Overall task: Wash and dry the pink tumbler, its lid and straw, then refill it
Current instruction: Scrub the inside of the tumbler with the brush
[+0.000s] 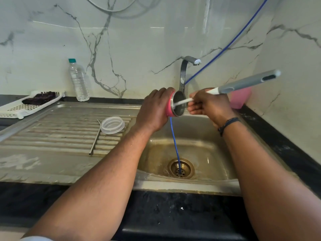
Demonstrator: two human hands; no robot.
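My left hand (153, 110) grips the pink tumbler (175, 106) over the sink, lying on its side with the steel mouth facing right. My right hand (208, 105) holds a long bottle brush (243, 84) with a grey handle; its white stem runs into the tumbler's mouth and the brush head is hidden inside. The clear lid (112, 124) lies on the ribbed drainboard. Beside it, just to the left, lies the metal straw (95, 137).
A blue hose (175, 145) runs from the wall down into the sink drain (180, 168). The tap (186, 70) stands behind the tumbler. A water bottle (78, 80) and a white tray (26, 105) with a dark cloth sit at the back left. A pink container (240, 98) is at the right.
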